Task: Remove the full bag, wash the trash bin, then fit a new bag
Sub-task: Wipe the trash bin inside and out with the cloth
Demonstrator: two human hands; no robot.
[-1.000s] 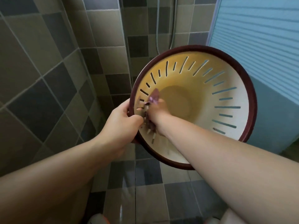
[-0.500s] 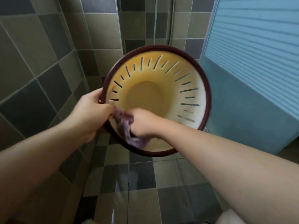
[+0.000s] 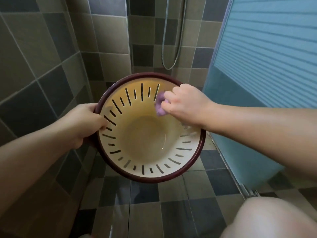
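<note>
1. Grey and dark checked tiles covered the walls and the floor (image 3: 171, 200) of a shower stall, with a metal shower hose (image 3: 173, 48) hanging on the far wall and a frosted blue door panel (image 3: 265, 48) on the right.
2. Held up off the floor, mouth tilted toward the camera, was the round cream plastic trash bin with slotted sides and a dark red rim (image 3: 147, 172); that tilt likely kept its inside in view for wiping.
3. The left hand (image 3: 84, 124) gripped the left rim, thumb inside against the slotted wall and fingers curled under outside, apparently to steady the bin against the rubbing.
4. The right hand (image 3: 185, 103) had its fingers bunched round a small purple cloth (image 3: 160, 105), pressing it on the far right inner wall just below the rim.
5. No bag was in the bin, so the washing step seemed under way.
6. A little water appeared to lie on the bin's bottom.
</note>
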